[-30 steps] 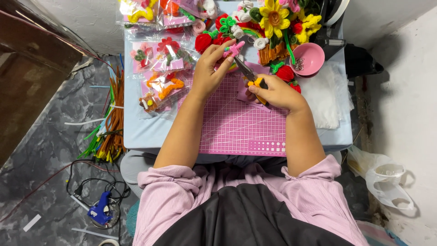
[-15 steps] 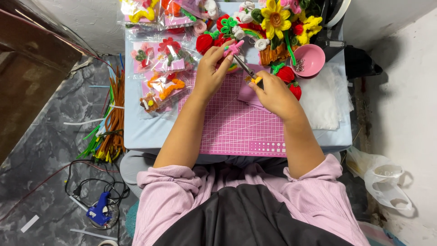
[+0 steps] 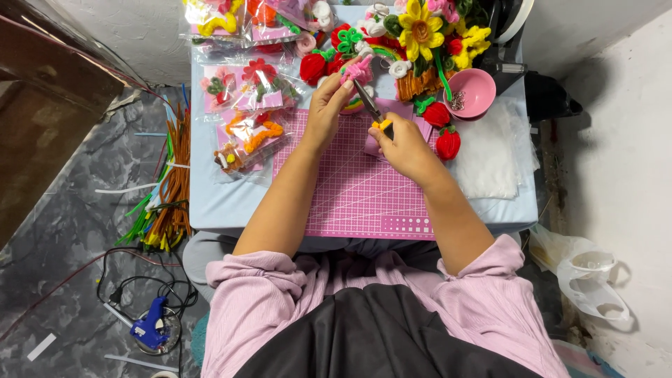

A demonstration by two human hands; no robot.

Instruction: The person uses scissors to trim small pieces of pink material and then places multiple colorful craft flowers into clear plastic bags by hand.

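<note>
From the head camera we look straight down, and both hands are busy at upper centre of the frame, above the pink cutting mat (image 3: 364, 189). The left hand (image 3: 327, 112) is pinched tight around a fluffy pink pipe-cleaner piece (image 3: 358, 70), lifting it just over the mat's top edge. The right hand (image 3: 406, 143) is wrapped around the yellow-handled cutters (image 3: 372, 112), whose dark blades angle up-left and meet that pink piece; we cannot tell how far the blades are parted. Just right of the right hand sit two red pipe-cleaner strawberries (image 3: 448, 142). Along the top edge we see a pipe-cleaner bouquet (image 3: 427, 35) with a big yellow flower, and beside it, to the right, a pink bowl (image 3: 470, 91). At upper left, clear bags of finished pieces (image 3: 245, 105) spread across the pale blue counter (image 3: 224, 199). Down on the floor at left lies a bundle of loose pipe cleaners (image 3: 164, 203), and at lower left a blue glue gun (image 3: 150, 325).
</note>
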